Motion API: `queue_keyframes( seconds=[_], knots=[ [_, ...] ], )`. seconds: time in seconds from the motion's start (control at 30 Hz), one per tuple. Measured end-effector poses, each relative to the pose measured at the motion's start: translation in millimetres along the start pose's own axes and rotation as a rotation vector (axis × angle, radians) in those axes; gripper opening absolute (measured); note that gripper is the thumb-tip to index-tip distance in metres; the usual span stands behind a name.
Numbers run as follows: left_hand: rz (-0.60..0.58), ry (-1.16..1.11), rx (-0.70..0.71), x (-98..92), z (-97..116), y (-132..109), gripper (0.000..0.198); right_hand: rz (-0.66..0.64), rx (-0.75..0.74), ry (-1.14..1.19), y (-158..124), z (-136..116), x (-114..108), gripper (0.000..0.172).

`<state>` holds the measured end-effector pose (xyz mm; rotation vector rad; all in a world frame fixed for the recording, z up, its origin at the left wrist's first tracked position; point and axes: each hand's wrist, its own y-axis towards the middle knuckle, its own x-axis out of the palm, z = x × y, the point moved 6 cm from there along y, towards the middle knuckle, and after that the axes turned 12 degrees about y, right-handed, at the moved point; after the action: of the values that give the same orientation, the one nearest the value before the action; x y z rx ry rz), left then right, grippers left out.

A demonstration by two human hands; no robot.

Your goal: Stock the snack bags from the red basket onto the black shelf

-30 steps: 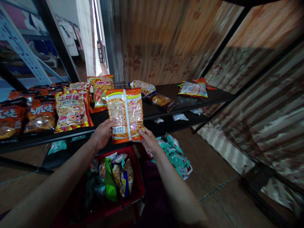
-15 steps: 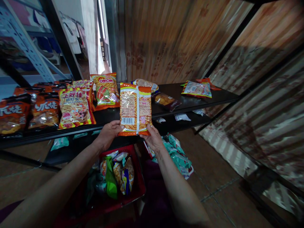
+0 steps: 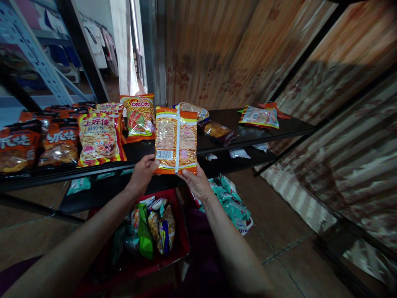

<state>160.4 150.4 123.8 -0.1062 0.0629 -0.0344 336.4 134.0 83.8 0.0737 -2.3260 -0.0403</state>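
Observation:
An orange snack bag (image 3: 166,136) is held up in front of the shelf, its printed back with the barcode and white seam facing me. My left hand (image 3: 141,176) pinches its lower left corner. My right hand (image 3: 197,182) grips its lower right corner, thumb on the near face. Just behind and to the left, a similar orange snack bag (image 3: 139,118) stands upright with its front showing. Left of that is a yellow and red bag of shrimp crackers (image 3: 101,138), with more of the same behind it.
Orange and black snack bags (image 3: 60,142) line the left of the black shelf (image 3: 260,134). A dark purple packet (image 3: 218,131) and a flat packet (image 3: 259,117) lie further right. Below are a red basket (image 3: 185,244) of snacks and a pile of teal packets (image 3: 232,205).
The held bag has shifted slightly left and up, still in both hands. My right thumb sits a little further inward on its lower edge. The view has turned slightly.

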Motion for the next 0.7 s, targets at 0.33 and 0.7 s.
queue_keyframes(
  seconds=[0.33, 0.7],
  knots=[
    [0.196, 0.299, 0.342, 0.1, 45, -21, 0.032, 0.086, -0.209, 0.009, -1, -16, 2, 0.049],
    [-0.188, -0.050, 0.283, 56.6, 54, -40, 0.097, 0.046, -0.685, -0.734, -34, -27, 21, 0.042]
  ],
)
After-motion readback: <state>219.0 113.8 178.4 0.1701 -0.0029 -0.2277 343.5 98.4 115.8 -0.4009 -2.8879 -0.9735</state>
